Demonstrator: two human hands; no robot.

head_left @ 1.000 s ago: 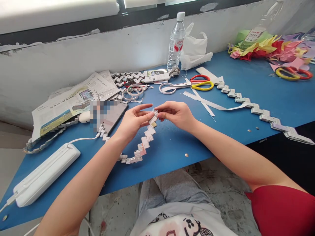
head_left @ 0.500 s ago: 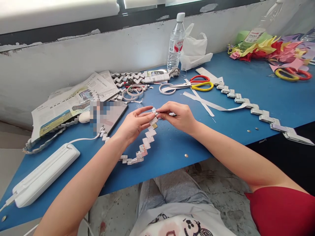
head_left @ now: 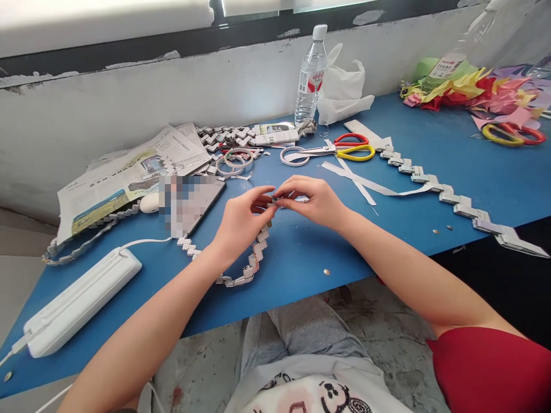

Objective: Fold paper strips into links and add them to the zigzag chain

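Note:
A zigzag chain of folded paper (head_left: 253,265) hangs in a curve from my fingers and rests on the blue table. My left hand (head_left: 246,217) is closed on the end of this chain, thumb and fingers around it. Facing it, my right hand (head_left: 312,199) pinches at the same end, fingertips almost touching the left ones. A small folded paper piece shows between the fingers, and its details are hidden. Another long folded-paper chain (head_left: 447,194) lies to the right.
Red-and-yellow scissors (head_left: 353,148), tape rolls (head_left: 235,162) and paper strips (head_left: 357,182) lie beyond my hands. Newspaper sheets (head_left: 116,183) and a white power strip (head_left: 84,301) are on the left. A water bottle (head_left: 310,80) stands by the wall; colourful paper (head_left: 477,92) lies far right.
My left hand has turned and its fingers have curled further round the chain's end, covering more of it. The hanging chain has shifted slightly. My right hand stays nearly in place.

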